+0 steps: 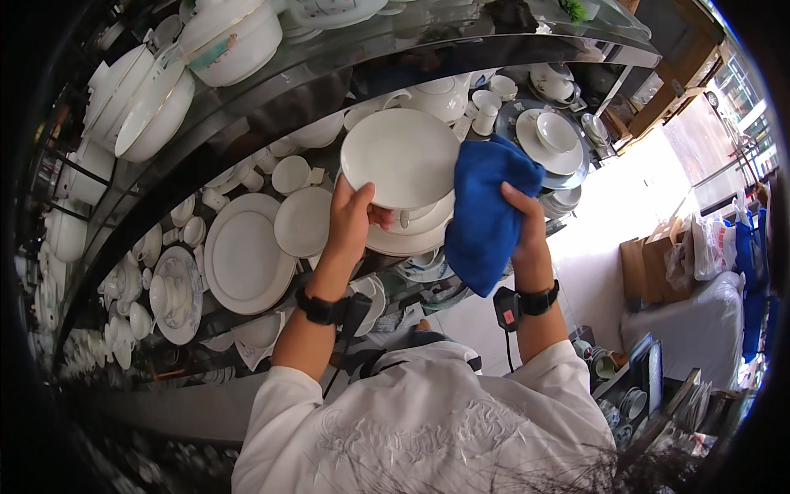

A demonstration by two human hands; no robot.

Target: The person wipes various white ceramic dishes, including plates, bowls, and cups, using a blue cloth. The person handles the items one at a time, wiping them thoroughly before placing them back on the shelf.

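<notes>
Plate (401, 156), white and round, is held up at chest height in front of the glass shelves, its face turned toward the person. Nearest me, the left hand (350, 221) has its grip closed on the plate's lower left rim, thumb over the front. Just to the right, the right hand (527, 226) is closed around a blue cloth (485, 216), which hangs touching the plate's right edge; the plate lies to the left of that hand, so the cloth hand is the free one beside it. Directly behind the plate sits a stack of white plates (411, 235) on a glass shelf (271, 90) crowded with white bowls, cups and a large dinner plate (247, 255). Farther right, the bright floor (625, 198) leads toward cardboard boxes.
</notes>
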